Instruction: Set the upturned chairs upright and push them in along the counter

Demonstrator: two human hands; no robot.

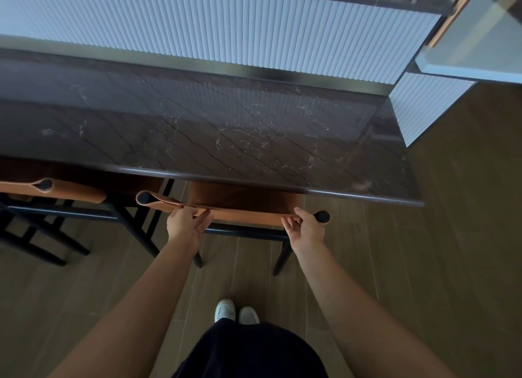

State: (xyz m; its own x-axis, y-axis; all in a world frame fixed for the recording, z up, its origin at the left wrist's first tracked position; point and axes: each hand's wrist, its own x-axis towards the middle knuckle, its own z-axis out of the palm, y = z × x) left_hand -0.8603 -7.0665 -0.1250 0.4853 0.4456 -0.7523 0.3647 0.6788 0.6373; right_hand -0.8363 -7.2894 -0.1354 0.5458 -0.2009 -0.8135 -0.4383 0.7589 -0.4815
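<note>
Chair stands upright on its four legs at lower centre of the frame. Its brown seat is already partly beneath the front edge of the counter. The tan backrest is on the near side, facing the person.

Grip: the left hand lies against the backrest with its fingers nearly straight and its thumb at the top edge, so it is touching rather than clamped. The right hand has curled fingers and pinches the strap just beside the black post cap at the right end.

Governing relation: the backrest's long axis runs left to right across the frame, close to parallel with the counter edge, and its left end sits slightly higher in the picture. The counter lies directly beyond the hands, toward the top of the frame. Any remaining push therefore goes straight away from the person, square to that axis. Neither hand is clearly nearer the counter.

Finding: the hands are not placed evenly. The left post cap sits well out to the left of the left hand, while the right hand is at the very end. An uneven push would probably swing the chair out of line.

A neighbouring chair at centre left is upright and tucked under the counter. Judged status: uprighting is complete here and the push-in is nearly done.
</note>
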